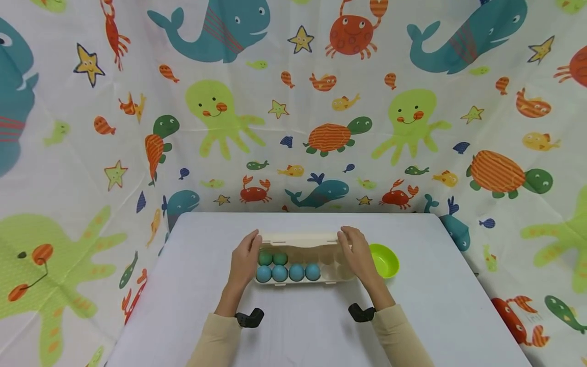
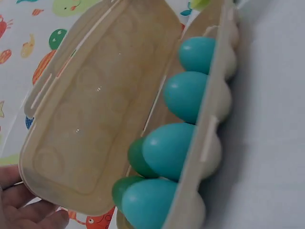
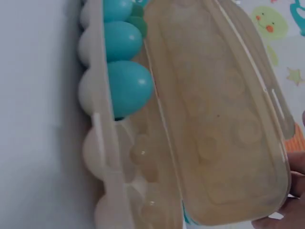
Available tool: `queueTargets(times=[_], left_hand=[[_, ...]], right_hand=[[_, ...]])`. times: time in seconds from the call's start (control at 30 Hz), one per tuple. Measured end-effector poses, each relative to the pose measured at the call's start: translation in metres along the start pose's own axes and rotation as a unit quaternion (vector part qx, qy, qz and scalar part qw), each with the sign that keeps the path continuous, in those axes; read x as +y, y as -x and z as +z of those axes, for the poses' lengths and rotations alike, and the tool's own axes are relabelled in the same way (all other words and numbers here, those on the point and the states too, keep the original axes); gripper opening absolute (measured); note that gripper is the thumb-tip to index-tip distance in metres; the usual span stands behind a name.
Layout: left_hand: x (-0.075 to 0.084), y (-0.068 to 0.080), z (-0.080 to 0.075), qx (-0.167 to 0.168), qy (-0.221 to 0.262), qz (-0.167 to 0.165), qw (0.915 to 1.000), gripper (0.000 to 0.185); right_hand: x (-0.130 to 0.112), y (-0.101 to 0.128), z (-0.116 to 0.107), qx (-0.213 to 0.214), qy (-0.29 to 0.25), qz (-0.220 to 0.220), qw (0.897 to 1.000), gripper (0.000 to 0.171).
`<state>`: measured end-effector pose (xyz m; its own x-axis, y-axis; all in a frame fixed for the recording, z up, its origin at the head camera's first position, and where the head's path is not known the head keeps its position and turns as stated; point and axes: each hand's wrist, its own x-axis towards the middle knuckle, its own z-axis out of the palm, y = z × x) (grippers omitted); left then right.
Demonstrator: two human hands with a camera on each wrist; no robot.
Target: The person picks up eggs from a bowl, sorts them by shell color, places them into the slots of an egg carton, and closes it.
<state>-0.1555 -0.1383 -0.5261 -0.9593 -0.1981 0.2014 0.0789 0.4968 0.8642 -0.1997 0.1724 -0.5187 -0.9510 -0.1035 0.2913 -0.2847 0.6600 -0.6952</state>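
A cream plastic egg carton [image 1: 330,272] lies lengthwise across the table, its lid [image 1: 300,238] raised at the back. Several blue eggs [image 1: 296,272] fill the left part of the front row. Behind them, at the left end, are two green eggs [image 1: 279,258]; the cups on the right hold none. My left hand [image 1: 243,257] holds the left end of the lid, with fingers [image 2: 38,213] behind its corner in the left wrist view. At the opposite end my right hand [image 1: 359,255] holds the lid, fingers [image 3: 293,205] around its outer corner.
A lime green bowl [image 1: 385,261] stands just right of the carton, partly hidden by my right hand. The white table [image 1: 302,326] is enclosed by a sea-animal print cloth [image 1: 284,117] at the back and sides.
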Motion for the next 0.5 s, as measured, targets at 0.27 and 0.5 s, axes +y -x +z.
queueTargets(times=[0.27, 0.5], left_hand=[[-0.005, 0.040, 0.005, -0.027, -0.155, 0.093, 0.9831, 0.050], [-0.015, 0.062, 0.015, -0.059, -0.265, 0.148, 0.9509, 0.059]], right_hand=[[0.000, 0.041, 0.007, -0.023, 0.100, -0.071, 0.992, 0.043], [0.004, 0.062, 0.017, -0.055, 0.180, -0.097, 0.977, 0.052]])
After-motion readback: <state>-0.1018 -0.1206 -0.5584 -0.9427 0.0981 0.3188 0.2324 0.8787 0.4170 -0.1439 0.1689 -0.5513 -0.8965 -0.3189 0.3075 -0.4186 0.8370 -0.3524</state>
